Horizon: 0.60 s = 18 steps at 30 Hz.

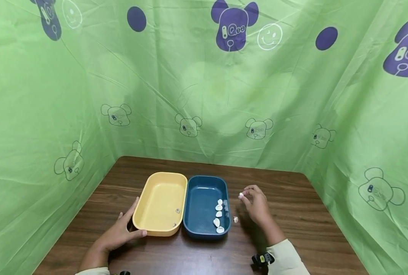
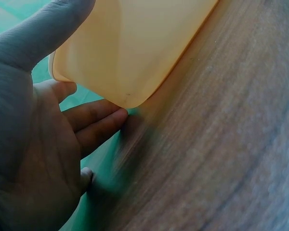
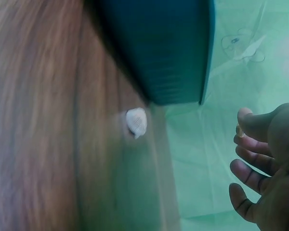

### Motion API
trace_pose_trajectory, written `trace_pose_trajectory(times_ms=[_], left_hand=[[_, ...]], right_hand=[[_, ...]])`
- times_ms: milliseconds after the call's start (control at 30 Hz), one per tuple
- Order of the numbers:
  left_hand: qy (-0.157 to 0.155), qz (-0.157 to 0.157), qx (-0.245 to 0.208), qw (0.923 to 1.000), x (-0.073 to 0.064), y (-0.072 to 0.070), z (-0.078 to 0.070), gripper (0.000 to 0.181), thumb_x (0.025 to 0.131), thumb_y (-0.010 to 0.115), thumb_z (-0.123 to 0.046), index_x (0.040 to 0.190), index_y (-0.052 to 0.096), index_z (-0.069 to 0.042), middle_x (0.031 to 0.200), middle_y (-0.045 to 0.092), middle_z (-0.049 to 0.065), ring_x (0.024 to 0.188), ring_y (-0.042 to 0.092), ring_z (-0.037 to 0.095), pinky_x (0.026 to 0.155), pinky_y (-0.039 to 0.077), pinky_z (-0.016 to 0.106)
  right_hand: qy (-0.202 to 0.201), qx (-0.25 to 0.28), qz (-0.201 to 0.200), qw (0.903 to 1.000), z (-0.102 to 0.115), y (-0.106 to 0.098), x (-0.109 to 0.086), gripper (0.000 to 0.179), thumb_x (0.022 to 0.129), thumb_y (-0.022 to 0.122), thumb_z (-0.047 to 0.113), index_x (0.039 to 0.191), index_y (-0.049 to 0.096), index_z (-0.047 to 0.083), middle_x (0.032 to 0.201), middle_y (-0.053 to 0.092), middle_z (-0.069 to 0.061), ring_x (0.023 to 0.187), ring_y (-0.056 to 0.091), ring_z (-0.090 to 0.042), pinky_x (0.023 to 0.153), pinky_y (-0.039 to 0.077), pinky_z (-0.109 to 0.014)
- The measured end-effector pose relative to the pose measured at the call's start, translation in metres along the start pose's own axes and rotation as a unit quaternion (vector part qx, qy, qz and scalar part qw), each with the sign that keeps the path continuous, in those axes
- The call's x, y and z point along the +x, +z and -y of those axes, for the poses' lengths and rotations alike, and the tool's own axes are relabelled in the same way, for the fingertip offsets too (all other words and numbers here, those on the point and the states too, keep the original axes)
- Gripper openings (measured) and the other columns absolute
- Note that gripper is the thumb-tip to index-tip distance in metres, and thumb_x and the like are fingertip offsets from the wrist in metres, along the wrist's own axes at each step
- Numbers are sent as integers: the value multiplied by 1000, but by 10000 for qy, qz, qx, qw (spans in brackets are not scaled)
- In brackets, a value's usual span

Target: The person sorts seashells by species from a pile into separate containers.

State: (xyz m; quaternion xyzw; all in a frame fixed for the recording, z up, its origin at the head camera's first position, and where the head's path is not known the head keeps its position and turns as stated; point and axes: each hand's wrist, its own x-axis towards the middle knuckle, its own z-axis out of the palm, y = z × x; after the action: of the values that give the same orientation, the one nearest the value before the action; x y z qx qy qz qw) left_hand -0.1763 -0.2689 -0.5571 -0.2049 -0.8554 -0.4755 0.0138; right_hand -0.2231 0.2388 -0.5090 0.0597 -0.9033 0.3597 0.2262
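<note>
My left hand point(image 1: 119, 232) rests against the near left corner of a yellow tray point(image 1: 145, 188), thumb at its front wall and nearly straight fingers along the outside. My right hand point(image 1: 258, 206) pinches a small white shell point(image 1: 241, 194) between thumb and fingertips, raised to the right of a blue tray point(image 1: 207, 176). In the right wrist view only a sliver of that shell shows. Another ribbed, whitish seashell point(image 3: 137, 121) lies on the table just outside the blue tray. Several white shells point(image 1: 219, 207) form a row along the blue tray's right side.
Two small greyish shells, one nearer the middle point(image 1: 178, 210) and one by the front wall point(image 1: 174, 225), lie in the yellow tray. Both trays stand side by side on a brown wooden table point(image 1: 279, 183). A green printed curtain point(image 1: 204, 88) encloses the table's back and sides.
</note>
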Motion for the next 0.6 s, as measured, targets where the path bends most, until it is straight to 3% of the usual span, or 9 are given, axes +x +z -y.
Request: trace_pose_trajectory(times_ms=[267,600], left_hand=[[-74,5,37,10000,-2,1,0,124,85,90,-25,178,9,-17,177,23,32,156,23,63,120,-6,92],[-40,-7,-22,10000,0,0,0,124,85,91,-23,178,10,-17,177,23,32,157,23,64,120,-7,92]], right_hand=[[-254,-31,-95,9996,32,4,1,10,90,87,3,89,78,1,118,73,-16,113,68,-35,95,56,-52],[-292,145,111,9994,72,14,7,7,93,85,5,93,79,2,122,71,-14,117,66,-32,94,58,-49]])
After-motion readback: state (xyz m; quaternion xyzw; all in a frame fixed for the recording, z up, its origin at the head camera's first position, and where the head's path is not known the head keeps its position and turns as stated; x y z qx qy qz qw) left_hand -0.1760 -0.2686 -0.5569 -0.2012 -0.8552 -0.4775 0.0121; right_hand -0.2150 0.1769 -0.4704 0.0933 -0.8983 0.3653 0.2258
